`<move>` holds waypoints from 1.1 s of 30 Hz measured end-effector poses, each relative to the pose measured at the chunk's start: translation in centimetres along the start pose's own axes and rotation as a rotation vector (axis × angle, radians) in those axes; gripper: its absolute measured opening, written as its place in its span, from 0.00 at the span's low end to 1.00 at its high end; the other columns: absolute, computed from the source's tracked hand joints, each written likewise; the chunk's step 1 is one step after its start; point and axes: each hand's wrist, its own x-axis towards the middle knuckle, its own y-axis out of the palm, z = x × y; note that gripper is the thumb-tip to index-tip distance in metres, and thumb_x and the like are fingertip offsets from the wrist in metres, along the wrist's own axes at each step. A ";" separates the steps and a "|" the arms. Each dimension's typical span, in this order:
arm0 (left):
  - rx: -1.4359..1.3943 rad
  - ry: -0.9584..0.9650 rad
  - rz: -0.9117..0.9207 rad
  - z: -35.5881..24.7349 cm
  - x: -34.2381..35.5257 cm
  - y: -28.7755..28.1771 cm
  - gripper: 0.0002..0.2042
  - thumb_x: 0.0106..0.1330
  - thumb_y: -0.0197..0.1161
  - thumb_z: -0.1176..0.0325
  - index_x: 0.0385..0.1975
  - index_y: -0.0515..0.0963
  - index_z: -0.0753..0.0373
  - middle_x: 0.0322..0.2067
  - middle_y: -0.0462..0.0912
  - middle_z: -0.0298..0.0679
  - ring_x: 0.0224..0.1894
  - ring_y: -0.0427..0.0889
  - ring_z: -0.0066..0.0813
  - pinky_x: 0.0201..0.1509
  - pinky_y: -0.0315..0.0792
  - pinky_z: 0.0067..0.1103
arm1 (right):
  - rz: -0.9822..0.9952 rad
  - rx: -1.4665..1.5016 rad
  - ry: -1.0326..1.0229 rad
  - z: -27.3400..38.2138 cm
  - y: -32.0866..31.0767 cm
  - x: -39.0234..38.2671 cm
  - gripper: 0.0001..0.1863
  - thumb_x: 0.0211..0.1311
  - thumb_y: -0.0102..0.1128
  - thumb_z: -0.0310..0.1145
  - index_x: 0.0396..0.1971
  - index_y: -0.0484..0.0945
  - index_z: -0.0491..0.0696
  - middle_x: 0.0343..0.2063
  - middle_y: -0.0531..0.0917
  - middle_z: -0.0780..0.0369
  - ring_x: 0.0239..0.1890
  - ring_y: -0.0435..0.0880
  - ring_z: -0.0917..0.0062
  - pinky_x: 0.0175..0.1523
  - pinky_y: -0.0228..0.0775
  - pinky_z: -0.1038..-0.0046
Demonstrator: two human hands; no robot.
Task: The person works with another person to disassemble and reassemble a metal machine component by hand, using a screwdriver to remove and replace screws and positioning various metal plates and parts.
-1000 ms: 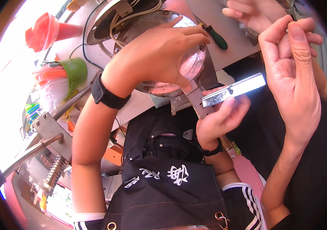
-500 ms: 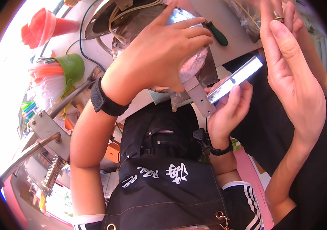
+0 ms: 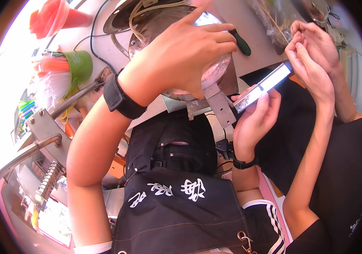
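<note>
My left hand [image 3: 185,57] reaches over a round metal plate [image 3: 219,72], its fingers spread and nothing held in them. Its thumb points down beside a flat metal bracket with small holes [image 3: 222,108], which sticks out from the plate's near side. Between the thumb and fingers of my right hand [image 3: 257,116] is a shiny flat metal bar [image 3: 265,84] with a dark slot near its middle. The bar slants up to the right, its lower end close to the bracket. My left palm and the covered part of the plate are hidden.
A person's two hands [image 3: 314,63] come together at the right. A green-handled screwdriver [image 3: 242,43] lies beyond the plate. At the left stand a green cup of straws [image 3: 80,70], red plastic cups [image 3: 58,19] and a metal frame with a spring [image 3: 50,182]. A dark cable [image 3: 93,44] crosses the table.
The other person's hands have moved lower and come together; the small metal piece seen there before no longer shows. My hands keep nearly the same pose, the right still gripping the bar.
</note>
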 end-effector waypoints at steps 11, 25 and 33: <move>0.042 -0.196 -0.117 -6.3 -3.1 0.7 0.44 0.44 0.75 0.68 0.69 0.66 0.57 0.70 0.65 0.37 0.76 0.56 0.35 0.79 0.43 0.49 | 0.153 -0.048 0.028 0.8 -0.1 4.7 0.13 0.76 0.49 0.33 0.48 0.71 0.39 0.37 0.81 0.59 0.34 0.83 0.77 0.40 0.84 0.69; -0.995 -1.014 -1.138 -2.3 -10.9 7.3 0.24 0.74 0.57 0.72 0.68 0.66 0.71 0.64 0.74 0.47 0.66 0.71 0.29 0.70 0.62 0.23 | 0.578 -0.136 0.264 -0.3 4.5 12.5 0.22 0.77 0.41 0.34 0.60 0.67 0.32 0.61 0.74 0.45 0.63 0.75 0.64 0.71 0.63 0.67; -1.150 -1.117 -1.184 -2.5 -10.4 6.6 0.22 0.74 0.56 0.75 0.66 0.69 0.69 0.66 0.71 0.47 0.69 0.67 0.27 0.70 0.60 0.20 | 0.608 -0.139 0.286 0.1 4.3 11.4 0.22 0.77 0.41 0.33 0.61 0.65 0.33 0.66 0.69 0.46 0.67 0.71 0.66 0.72 0.61 0.66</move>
